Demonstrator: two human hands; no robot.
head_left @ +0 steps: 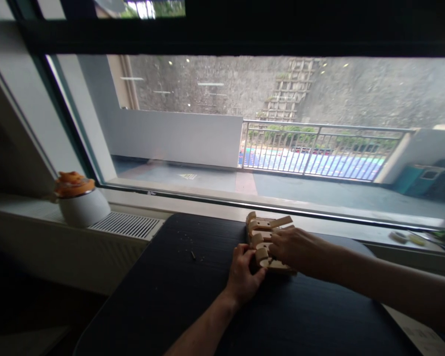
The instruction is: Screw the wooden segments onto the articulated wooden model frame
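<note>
A pale wooden model (pixel 262 225) with rounded end pieces and small dark holes sits on the dark table (pixel 163 296), near its far edge. One flat strip sticks up from it at an angle. My left hand (pixel 243 274) grips the model's near left corner, with thumb and fingers around the rounded end. Over the model's right side, my right hand (pixel 292 249) has its fingers bunched down on the upper face. Whatever lies between those fingertips is hidden by the hand.
A small dark pin-like piece (pixel 193 255) and scattered crumbs lie on the table left of the model. A white pot with an orange top (pixel 82 202) stands on the ledge beside a vent grille (pixel 129 225). A large window (pixel 193 138) rises behind the table.
</note>
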